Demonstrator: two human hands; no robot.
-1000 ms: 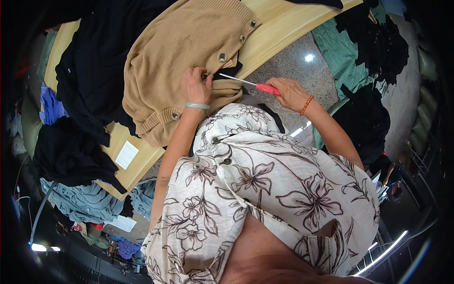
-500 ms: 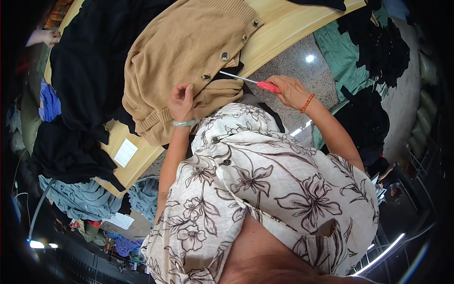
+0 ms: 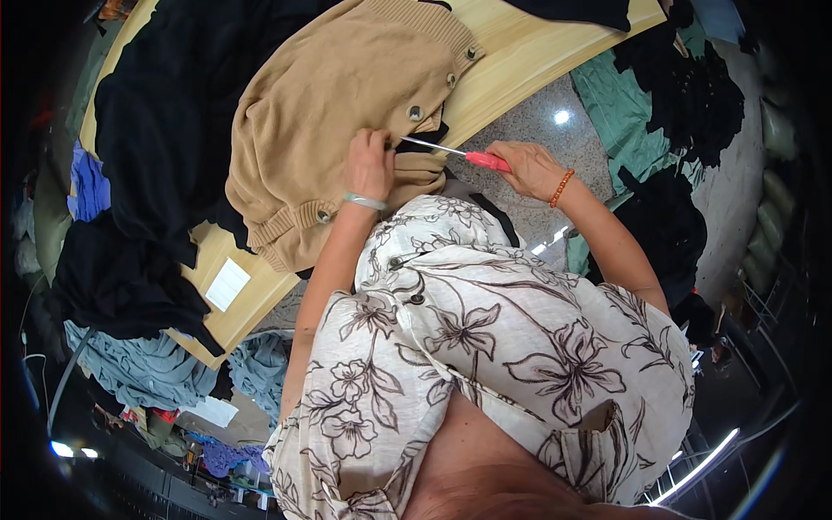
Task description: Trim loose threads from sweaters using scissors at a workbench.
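Tabletop (image 3: 520, 65): pale wood, smooth, long plank shape, edge bowed by the lens. Floor (image 3: 555, 156) beside it: polished speckled stone, with glare spots.

Black cloth (image 3: 165, 121): large, matte, soft heap covering the left part of the tabletop, folds hanging over its near edge.

Cardigan (image 3: 347, 104): tan knit, fine even stitch, ribbed band along the hem and the button edge. Lies flat on the tabletop, partly over the black cloth. Round dull-metal buttons (image 3: 416, 113) spaced along the band. The near corner is bunched into thick folds at the tabletop edge.

Teal cloth (image 3: 615, 95) and more black pieces lie in piles on the floor to the right; grey-blue cloth (image 3: 139, 368) lies below the tabletop at left. White paper tag (image 3: 227, 284): flat, rectangular, on bare wood near the tabletop's near edge.

Left hand (image 3: 371, 165): fingers curled down, pressing and pinching the bunched cardigan folds just beside the button band. Pale bangle at the wrist.

Right hand (image 3: 536, 169): closed around the red handle of the tool (image 3: 468, 156), off the tabletop edge, above the floor. Orange bead bracelet at the wrist.

Tool: thin, straight, bright metal shaft, red plastic handle. Tip reaches the cardigan band right at the left hand's fingertips; whether it touches the knit cannot be told.
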